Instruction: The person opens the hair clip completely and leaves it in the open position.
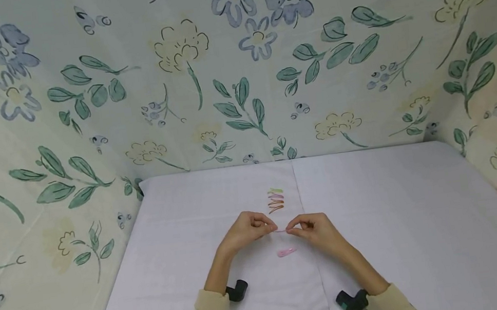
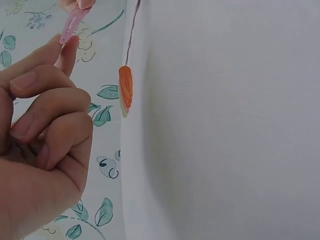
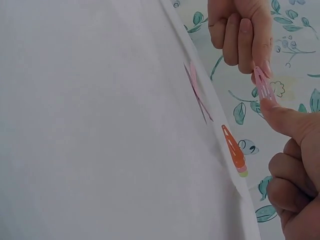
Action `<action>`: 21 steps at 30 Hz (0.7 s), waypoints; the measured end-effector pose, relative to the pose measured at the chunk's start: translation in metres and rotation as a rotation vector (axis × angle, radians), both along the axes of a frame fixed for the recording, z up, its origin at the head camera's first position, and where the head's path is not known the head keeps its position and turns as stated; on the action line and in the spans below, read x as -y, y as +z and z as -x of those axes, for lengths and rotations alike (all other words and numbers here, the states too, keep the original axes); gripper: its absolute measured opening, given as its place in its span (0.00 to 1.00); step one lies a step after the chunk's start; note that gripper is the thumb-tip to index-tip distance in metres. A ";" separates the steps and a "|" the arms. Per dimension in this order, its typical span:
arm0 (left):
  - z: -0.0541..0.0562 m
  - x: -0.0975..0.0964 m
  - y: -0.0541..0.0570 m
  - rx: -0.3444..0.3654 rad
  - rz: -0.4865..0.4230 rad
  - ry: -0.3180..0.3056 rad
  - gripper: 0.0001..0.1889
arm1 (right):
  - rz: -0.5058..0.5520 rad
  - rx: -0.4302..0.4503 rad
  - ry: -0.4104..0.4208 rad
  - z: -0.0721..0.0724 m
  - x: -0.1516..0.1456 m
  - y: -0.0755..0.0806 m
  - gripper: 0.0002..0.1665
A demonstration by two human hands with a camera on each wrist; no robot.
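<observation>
A pink snap hair clip (image 3: 264,86) is held above the white cloth, pinched at both ends. My left hand (image 1: 249,228) grips one end between thumb and index finger, its other fingers curled in. The opposite end is pinched by the thumb and index finger of my right hand (image 1: 317,230). The left wrist view also shows this pink clip between the fingertips, its slots visible. A second pink hair clip (image 1: 286,252) lies on the cloth, nearer the body than the hands. Beyond the hands, several hair clips (image 1: 276,203) in green, pink and orange lie in a row.
White cloth (image 1: 399,209) covers the table, with a crease running front to back near its middle. Floral fabric (image 1: 238,73) hangs behind and at both sides. Dark wrist cameras (image 1: 352,301) sit near the beige sleeves.
</observation>
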State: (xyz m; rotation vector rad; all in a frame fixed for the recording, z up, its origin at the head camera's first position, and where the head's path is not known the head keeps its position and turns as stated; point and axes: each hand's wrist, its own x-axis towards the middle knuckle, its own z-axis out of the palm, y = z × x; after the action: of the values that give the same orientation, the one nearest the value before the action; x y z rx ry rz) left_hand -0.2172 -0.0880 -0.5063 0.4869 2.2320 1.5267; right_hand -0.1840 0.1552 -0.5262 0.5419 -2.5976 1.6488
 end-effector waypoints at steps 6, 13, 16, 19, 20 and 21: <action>-0.001 -0.003 0.000 -0.054 -0.011 0.010 0.06 | -0.023 -0.010 -0.046 0.000 -0.002 0.000 0.02; -0.004 -0.007 0.002 -0.199 0.029 0.018 0.02 | 0.051 0.027 -0.068 -0.002 0.000 0.004 0.03; -0.004 -0.008 0.002 -0.234 0.061 0.044 0.02 | 0.092 0.034 -0.070 -0.002 0.003 0.003 0.04; -0.004 -0.007 0.002 -0.241 0.080 0.074 0.02 | 0.119 0.032 -0.059 -0.003 0.005 0.003 0.04; -0.004 -0.007 0.002 -0.242 0.084 0.084 0.02 | 0.126 0.028 -0.055 -0.001 0.005 0.000 0.04; -0.004 -0.007 0.003 -0.242 0.084 0.091 0.02 | 0.131 0.027 -0.052 -0.001 0.005 -0.001 0.04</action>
State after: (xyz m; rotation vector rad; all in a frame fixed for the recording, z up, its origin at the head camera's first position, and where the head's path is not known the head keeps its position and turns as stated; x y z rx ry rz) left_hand -0.2134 -0.0813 -0.5038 0.5783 2.5223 1.4787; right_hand -0.1827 0.1507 -0.5272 0.4458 -2.4754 1.8060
